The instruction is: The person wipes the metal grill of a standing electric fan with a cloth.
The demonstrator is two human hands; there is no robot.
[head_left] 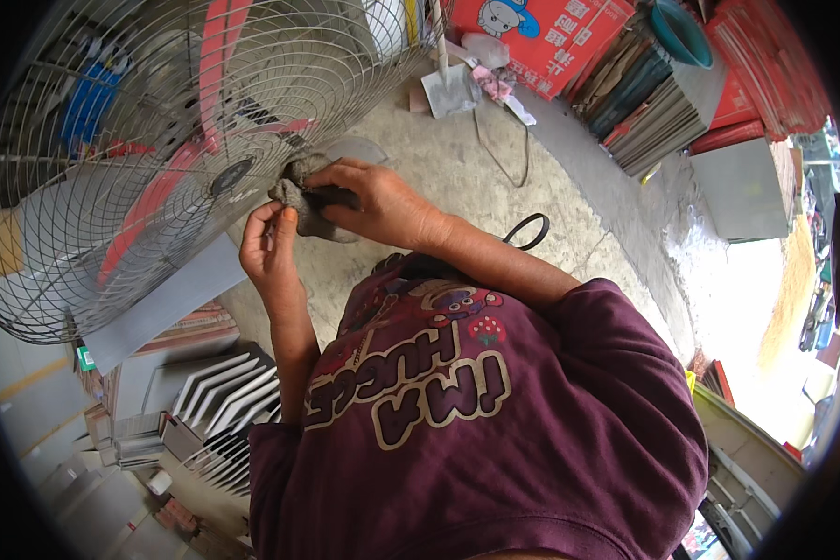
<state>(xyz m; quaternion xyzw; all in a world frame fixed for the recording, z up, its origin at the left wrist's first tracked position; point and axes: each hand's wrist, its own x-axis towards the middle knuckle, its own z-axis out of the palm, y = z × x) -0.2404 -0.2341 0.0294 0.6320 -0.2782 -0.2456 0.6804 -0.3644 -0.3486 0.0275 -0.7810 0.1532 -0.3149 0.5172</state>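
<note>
A crumpled, dirty grey-brown cloth (294, 196) is held between my two hands in front of the fan. My left hand (275, 247) pinches its near edge between thumb and fingers. My right hand (378, 201) comes across from the right and grips its other side, with the fingers curled over the top. A darker part of the bundle hangs below the right hand. Whether it is a rag or a work glove cannot be made out. Just left of the cloth stands a large fan (229, 175) with red blades and a wire guard.
Tiles or boards (229, 387) stand in a rack at lower left. A dustpan or shovel (451, 91) rests on the concrete floor (429, 159) ahead. Red cartons (551, 37), stacked flat sheets (658, 131) and a teal basin (679, 33) are at far right. A black loop (532, 222) shows beyond my right forearm.
</note>
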